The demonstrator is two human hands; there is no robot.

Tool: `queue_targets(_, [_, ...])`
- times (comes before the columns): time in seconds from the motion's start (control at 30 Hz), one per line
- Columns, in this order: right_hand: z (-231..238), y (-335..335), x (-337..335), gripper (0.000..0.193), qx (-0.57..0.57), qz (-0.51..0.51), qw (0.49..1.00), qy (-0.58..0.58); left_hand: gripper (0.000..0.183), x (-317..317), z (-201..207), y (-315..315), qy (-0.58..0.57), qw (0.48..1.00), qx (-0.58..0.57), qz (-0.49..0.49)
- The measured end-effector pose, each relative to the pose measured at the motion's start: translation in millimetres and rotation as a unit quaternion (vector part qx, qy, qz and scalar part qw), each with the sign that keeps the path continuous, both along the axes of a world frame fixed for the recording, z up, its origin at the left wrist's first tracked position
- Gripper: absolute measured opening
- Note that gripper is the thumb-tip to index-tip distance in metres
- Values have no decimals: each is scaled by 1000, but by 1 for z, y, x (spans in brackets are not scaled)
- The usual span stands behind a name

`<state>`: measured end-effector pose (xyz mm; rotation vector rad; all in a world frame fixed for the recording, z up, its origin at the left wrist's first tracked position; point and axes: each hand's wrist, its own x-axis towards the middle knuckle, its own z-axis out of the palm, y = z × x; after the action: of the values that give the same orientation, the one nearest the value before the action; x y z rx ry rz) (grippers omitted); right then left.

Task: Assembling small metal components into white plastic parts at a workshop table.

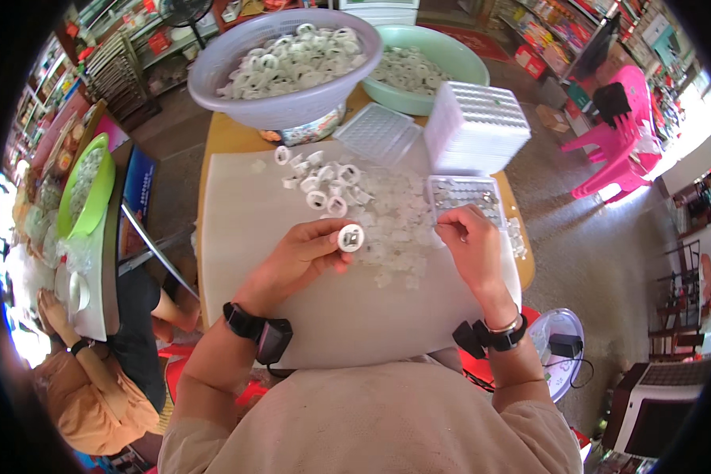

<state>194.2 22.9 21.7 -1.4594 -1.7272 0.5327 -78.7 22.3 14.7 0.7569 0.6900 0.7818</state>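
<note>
My left hand point(302, 254) grips a small round white plastic part point(351, 238) between thumb and fingers; dark and metallic pieces show in its face. To the right, my right hand point(472, 251) is closed in a pinch at the near edge of a clear compartment tray point(498, 204) that holds small metal pieces. Whatever lies between those fingertips is too small to make out. A loose pile of similar white round parts point(336, 207) lies beyond my left hand. Between my hands, many small translucent pieces point(391, 237) are scattered over the pale sheet point(249, 229) on the table.
At the table's far side stand a lavender basin point(205, 93) and a green basin point(470, 67), both holding white parts. Stacked clear trays point(478, 130) rise at the right, beside a flat tray point(378, 133). Another person point(107, 395) sits at the left, near a lime basin point(107, 170).
</note>
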Motion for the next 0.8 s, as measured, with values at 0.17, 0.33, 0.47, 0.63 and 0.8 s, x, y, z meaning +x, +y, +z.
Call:
queue_targets(0.17, [21, -11, -45, 9, 57, 143, 982, 107, 36, -2, -9, 0, -50, 999, -11, -2])
queue_targets(0.33, [15, -8, -74, 11, 102, 170, 977, 83, 36, -1, -8, -2, -68, 997, 1, -21])
queue_targets(0.47, [11, -6, -79, 10, 150, 166, 974, 33, 36, 2, -9, -4, -44, 999, 21, 2])
queue_targets(0.63, [11, -5, -81, 9, 49, 168, 981, 87, 35, 1, -12, -7, -13, 998, 59, 18])
queue_targets(0.8, [15, -3, -81, 15, 16, 185, 976, 114, 36, 2, -10, -6, 23, 995, 96, 21])
